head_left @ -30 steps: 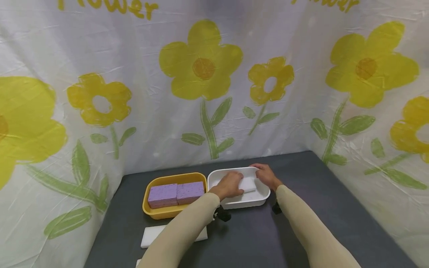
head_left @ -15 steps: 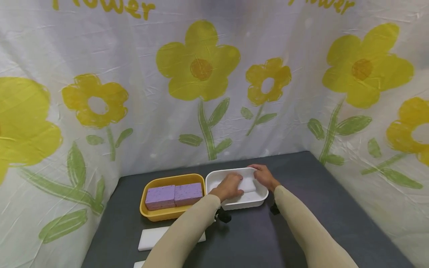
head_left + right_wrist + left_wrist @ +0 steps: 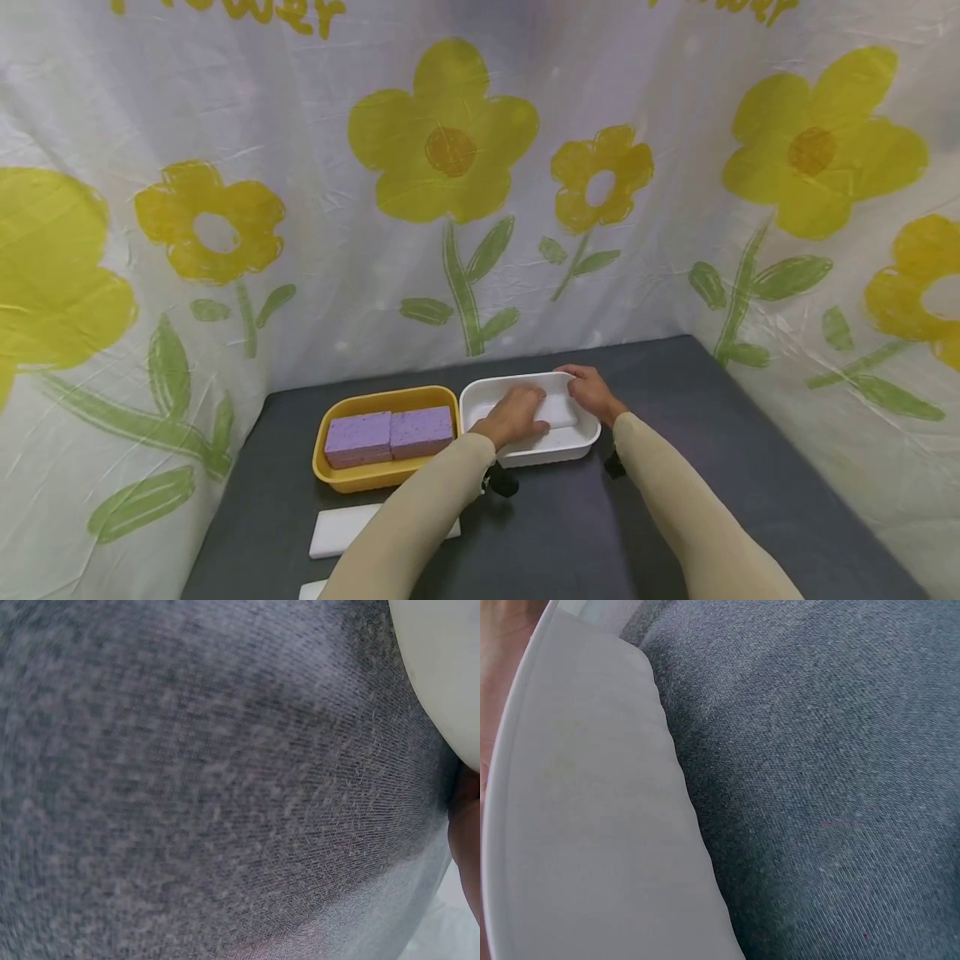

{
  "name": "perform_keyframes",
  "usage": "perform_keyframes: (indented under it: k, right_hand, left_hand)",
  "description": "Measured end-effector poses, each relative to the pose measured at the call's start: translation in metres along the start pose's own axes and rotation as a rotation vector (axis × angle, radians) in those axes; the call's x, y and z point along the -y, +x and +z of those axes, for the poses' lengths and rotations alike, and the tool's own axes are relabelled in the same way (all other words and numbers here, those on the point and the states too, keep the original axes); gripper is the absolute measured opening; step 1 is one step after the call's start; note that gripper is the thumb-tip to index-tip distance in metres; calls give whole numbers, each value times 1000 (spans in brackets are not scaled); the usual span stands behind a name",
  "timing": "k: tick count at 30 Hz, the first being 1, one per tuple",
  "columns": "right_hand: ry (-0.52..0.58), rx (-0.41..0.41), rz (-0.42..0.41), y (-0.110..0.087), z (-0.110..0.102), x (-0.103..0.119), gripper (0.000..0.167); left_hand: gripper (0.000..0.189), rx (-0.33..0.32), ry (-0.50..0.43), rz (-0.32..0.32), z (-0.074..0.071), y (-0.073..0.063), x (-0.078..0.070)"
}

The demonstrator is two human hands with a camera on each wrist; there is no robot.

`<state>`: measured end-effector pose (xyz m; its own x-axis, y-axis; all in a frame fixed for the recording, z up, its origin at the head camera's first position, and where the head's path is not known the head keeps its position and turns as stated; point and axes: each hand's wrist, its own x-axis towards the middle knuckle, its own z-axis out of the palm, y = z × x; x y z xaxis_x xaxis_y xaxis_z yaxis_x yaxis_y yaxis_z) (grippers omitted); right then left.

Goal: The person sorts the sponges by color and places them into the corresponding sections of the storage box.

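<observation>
My left hand (image 3: 516, 414) reaches into the white tray (image 3: 551, 457). Its thumb and fingers hold the left end of a white rectangular slab (image 3: 558, 412) lying inside, so that end is hidden under the hand. The tray's far right corner is gripped by my right hand (image 3: 590, 390). In the left wrist view the tray's outer wall (image 3: 592, 795) covers most of the left hand (image 3: 502, 682). A bit of the right hand (image 3: 466, 847) shows beside the tray's rounded outside (image 3: 446, 667) in the right wrist view.
Left of the white tray, nearly against it, stands a yellow tray (image 3: 375, 478) holding purple sponge blocks (image 3: 390, 435). Another white slab (image 3: 341, 531) lies in front of it, partly behind the left sleeve. A flower-printed curtain (image 3: 322, 333) closes off the grey tabletop (image 3: 555, 533).
The white slab has slid slightly to the right inside the white tray. Both hands have stayed in nearly the same places; the head view has shifted a little.
</observation>
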<state>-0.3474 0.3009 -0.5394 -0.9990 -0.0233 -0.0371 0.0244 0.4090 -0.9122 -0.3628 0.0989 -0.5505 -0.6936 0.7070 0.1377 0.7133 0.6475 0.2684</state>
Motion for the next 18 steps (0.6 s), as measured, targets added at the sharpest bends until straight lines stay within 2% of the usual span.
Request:
perform_keyframes:
  k: [5, 8, 11, 14, 18]
  right_hand:
    - [17, 2, -12, 0, -1, -1, 52]
    - [7, 0, -8, 1, -1, -2, 52]
    - [-6, -6, 6, 2, -1, -3, 52]
    - [-28, -6, 7, 2, -1, -3, 51]
    - [-42, 1, -4, 2, -1, -4, 52]
  left_hand:
    - [68, -25, -4, -4, 41, 18, 33]
    - [74, -1, 4, -17, 47, 22, 39]
    - [78, 23, 6, -36, 44, 20, 38]
    - [75, 19, -13, -36, 33, 14, 31]
    - [69, 23, -36, -40, -6, -5, 4]
